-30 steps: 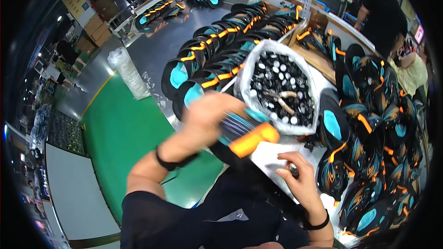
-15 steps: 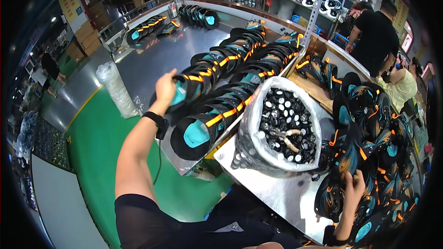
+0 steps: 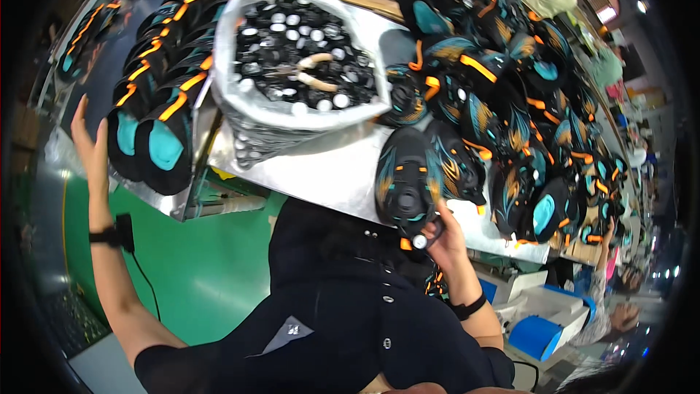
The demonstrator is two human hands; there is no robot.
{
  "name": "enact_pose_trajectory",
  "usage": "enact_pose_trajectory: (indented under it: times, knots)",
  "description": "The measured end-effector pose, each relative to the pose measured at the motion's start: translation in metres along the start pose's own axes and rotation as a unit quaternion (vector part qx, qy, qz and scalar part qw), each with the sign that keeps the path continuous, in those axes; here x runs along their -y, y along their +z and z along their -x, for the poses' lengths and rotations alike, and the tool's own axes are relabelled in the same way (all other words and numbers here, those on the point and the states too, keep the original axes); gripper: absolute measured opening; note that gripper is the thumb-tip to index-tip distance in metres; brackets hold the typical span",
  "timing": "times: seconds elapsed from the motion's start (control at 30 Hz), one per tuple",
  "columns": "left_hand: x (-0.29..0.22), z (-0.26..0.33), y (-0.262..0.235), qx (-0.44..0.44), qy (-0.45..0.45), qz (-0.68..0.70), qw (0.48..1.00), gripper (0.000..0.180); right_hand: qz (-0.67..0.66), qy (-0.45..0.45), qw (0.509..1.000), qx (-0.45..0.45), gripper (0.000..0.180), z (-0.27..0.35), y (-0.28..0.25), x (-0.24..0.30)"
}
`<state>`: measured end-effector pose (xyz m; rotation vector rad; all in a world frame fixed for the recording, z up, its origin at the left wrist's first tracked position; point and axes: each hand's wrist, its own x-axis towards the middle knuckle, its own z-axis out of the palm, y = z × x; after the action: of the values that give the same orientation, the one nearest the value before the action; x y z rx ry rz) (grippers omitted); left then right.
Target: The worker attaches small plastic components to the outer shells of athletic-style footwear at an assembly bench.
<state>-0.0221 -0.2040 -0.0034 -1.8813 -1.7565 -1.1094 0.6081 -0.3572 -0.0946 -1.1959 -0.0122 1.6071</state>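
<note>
My right hand (image 3: 446, 239) grips a black shoe upper (image 3: 403, 179) with brown-gold and teal markings at its end, fingers and thumb pinched on it. The upper hangs over the near edge of the metal table (image 3: 313, 175), and a small white-capped round piece (image 3: 419, 241) shows beside the fingers. At the left, my left hand (image 3: 90, 147) is open and holds nothing, fingers stretched up beside the near end of a row of nested shoe uppers (image 3: 127, 131). A second row (image 3: 166, 147) lies just right of it, teal patches facing me.
A clear plastic bag (image 3: 230, 95) of black and white round parts stands mid-table, pale-handled pliers (image 3: 317, 82) lying on top. A heap of shoe uppers (image 3: 503, 95) covers the right side. A blue and white machine (image 3: 539, 332) stands lower right; other people work beyond.
The view has swung to the right. My left hand has come off the upper at the row's end. My right hand has brought one upper from the heap toward me.
</note>
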Motion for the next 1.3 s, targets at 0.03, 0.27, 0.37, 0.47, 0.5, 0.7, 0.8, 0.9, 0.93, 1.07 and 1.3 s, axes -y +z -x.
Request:
enact_pose_trajectory:
  times: [0.03, 0.27, 0.37, 0.47, 0.5, 0.7, 0.8, 0.9, 0.93, 1.07, 1.3]
  knots:
    - [-0.049, 0.003, -0.001, 0.007, 0.009, 0.098, 0.995, 0.05, 0.012, 0.012, 1.0, -0.001, 0.018, 0.002, -0.005, -0.004]
    - [-0.357, 0.107, 0.031, 0.334, 0.289, 0.367, 0.819, 0.026, 0.524, -0.251, 0.814, -0.004, 0.021, 0.014, -0.033, 0.024]
    - [-0.425, 0.131, 0.059, 0.308, 0.394, 0.349, 0.792, 0.045, 0.565, -0.361, 0.741, 0.05, 0.02, 0.015, -0.006, 0.043]
    - [-0.45, 0.144, 0.088, 0.366, 0.464, 0.27, 0.76, 0.045, 0.527, -0.424, 0.723, 0.141, 0.024, 0.0, 0.026, 0.05]
    - [-0.452, 0.144, 0.09, 0.387, 0.451, 0.312, 0.742, 0.042, 0.52, -0.403, 0.734, 0.167, 0.026, -0.013, 0.027, 0.049]
    - [-0.424, 0.114, 0.08, 0.581, -0.226, 0.617, 0.48, 0.032, 0.584, -0.355, 0.72, 0.121, 0.027, -0.032, 0.017, 0.029]
    - [-0.413, 0.108, 0.091, 0.53, -0.288, 0.672, 0.429, 0.033, 0.498, -0.329, 0.794, 0.113, 0.027, -0.019, 0.016, 0.035]
    - [-0.413, 0.108, 0.094, 0.495, -0.309, 0.699, 0.412, 0.034, 0.46, -0.349, 0.803, 0.148, 0.034, 0.007, 0.027, 0.039]
    - [-0.414, 0.106, 0.095, 0.501, -0.31, 0.7, 0.404, 0.034, 0.474, -0.369, 0.784, 0.156, 0.036, 0.019, 0.029, 0.042]
    - [-0.41, 0.104, 0.106, 0.521, -0.311, 0.709, 0.36, 0.032, 0.53, -0.442, 0.704, 0.167, 0.043, 0.037, 0.034, 0.04]
    - [-0.412, 0.097, 0.113, 0.58, -0.279, 0.719, 0.263, 0.026, 0.424, -0.411, 0.798, 0.122, 0.048, 0.007, 0.042, 0.046]
